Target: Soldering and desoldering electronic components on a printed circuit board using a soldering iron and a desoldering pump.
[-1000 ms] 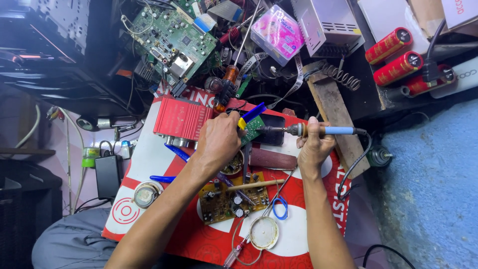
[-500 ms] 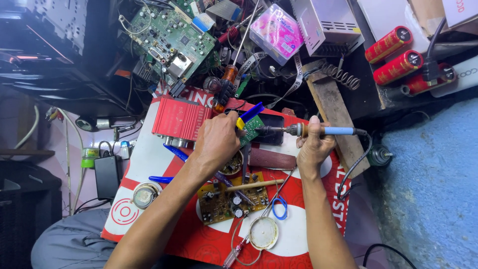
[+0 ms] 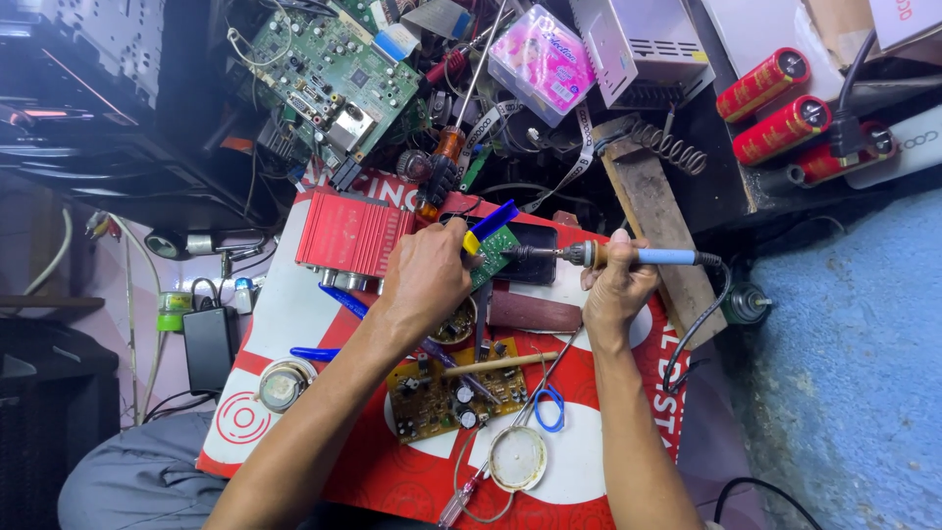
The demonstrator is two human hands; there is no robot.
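Since the half-second-earlier view, neither of the hands has shifted noticeably: the left hand (image 3: 424, 278) stays clamped on a small green circuit board (image 3: 497, 250) beside the red amplifier case (image 3: 351, 236), while the right hand (image 3: 616, 287) grips the soldering iron (image 3: 599, 256), its tip apparently touching the board. Soldering appears ongoing above the tabletop (image 3: 589, 461).

Three red cylinders (image 3: 775, 103) lie at the far right. I count three circuit boards: a large green one (image 3: 329, 74), a small green one (image 3: 496, 250), a brown one (image 3: 456, 393). One soldering iron (image 3: 613, 256), one red finned case (image 3: 348, 236), two hands.
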